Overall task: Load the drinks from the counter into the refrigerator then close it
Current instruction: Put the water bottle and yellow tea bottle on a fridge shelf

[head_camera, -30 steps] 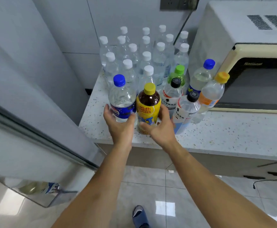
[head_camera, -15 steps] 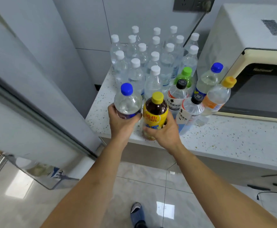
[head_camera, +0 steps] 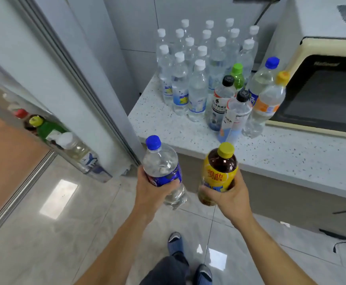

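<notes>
Left hand clenches a clear blue-capped bottle at lower centre of the frame, held off the worktop and over the floor, with the open refrigerator door and its already crowded door shelf at the left. Right hand, just to the right, grips a yellow-capped tea bottle low on its body. Carrying two at once, either could slip or knock the shelved bottles, while many drinks wait upper right beside the microwave.
</notes>
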Motion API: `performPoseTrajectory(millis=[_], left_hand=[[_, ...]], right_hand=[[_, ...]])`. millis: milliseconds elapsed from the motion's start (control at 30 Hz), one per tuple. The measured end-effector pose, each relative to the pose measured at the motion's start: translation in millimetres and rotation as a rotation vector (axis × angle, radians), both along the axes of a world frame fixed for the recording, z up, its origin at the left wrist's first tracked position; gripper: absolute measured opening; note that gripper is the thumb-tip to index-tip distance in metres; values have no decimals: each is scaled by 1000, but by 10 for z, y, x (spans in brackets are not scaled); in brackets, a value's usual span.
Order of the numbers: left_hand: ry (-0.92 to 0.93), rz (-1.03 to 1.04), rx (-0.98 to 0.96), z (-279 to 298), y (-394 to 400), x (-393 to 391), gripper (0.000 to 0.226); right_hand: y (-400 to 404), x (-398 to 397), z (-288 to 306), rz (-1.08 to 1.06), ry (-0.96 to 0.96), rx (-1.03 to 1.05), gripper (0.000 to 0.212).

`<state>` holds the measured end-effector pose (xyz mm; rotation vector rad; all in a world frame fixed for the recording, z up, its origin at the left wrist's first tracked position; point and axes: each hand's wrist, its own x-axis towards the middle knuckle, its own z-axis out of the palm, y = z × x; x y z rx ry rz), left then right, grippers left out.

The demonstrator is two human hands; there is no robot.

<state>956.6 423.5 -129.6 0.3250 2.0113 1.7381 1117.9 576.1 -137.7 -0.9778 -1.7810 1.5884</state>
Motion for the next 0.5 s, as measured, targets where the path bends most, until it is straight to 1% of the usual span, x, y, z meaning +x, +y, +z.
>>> performPoseTrajectory(millis=[100, 233, 333, 500], left_hand=[[-26, 15, -33, -74, -334, 253, 86], [-61, 49, -100, -131, -787, 482, 85], [-99, 113, -125, -153, -1172, 565, 83], [-122, 288, -130, -132, -1879, 571, 86]], right_hand=[[-266, 195, -129, 0, -15, -17, 69], [-602, 251, -257, 78, -33, -63, 69], [-902, 142, -313, 178, -50, -88, 70], [-1472, -161, -297, 389, -52, -93, 76]])
